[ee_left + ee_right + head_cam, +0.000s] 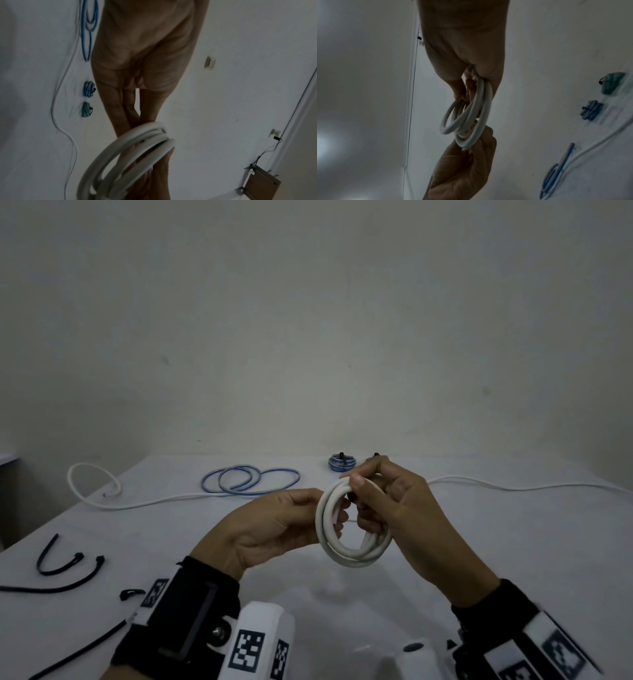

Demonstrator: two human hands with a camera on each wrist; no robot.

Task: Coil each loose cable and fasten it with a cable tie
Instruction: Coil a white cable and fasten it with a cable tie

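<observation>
A coil of thick white cable (349, 546) hangs above the table between both hands. My left hand (322, 513) pinches its left side between thumb and fingers. My right hand (363, 501) grips the top right of the coil, its thumb lying over the loops and its fingers curled through the middle. A small dark piece shows under that thumb; I cannot tell what it is. The left wrist view shows the coil (137, 143) at the fingertips (123, 121). In the right wrist view the coil (481, 108) runs from my right hand (467, 89) to my left hand (471, 155).
A loose blue cable (250, 479) lies at the back, with a tied blue coil (342, 463) to its right. A long thin white cable (137, 503) runs across the table. Several black cable ties (61, 566) lie at the left. A tied teal coil (612, 83) sits beyond.
</observation>
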